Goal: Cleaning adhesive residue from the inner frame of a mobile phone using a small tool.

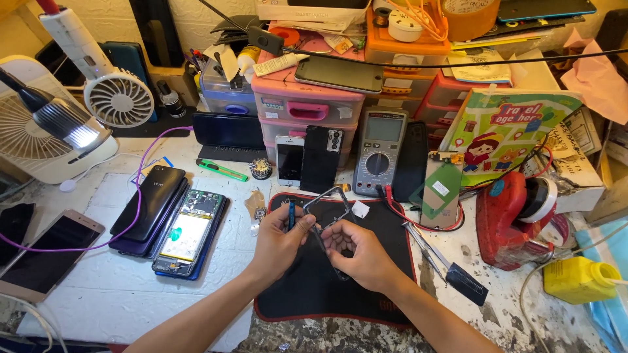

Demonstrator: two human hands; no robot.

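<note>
Thin dark rectangular phone frame [330,219], hollow, tilted above black mat [307,287]; pinched by left hand [278,245] and right hand [363,255].

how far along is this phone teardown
Done: an opened phone lies on the bench with its insides bare. In hand: the left hand and right hand hold a bare phone frame above the black mat. Left: nothing sits in the frame yet.

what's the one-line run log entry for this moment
left hand: holds phone frame | right hand: holds same frame | under: black mat | beside: opened phone
</note>
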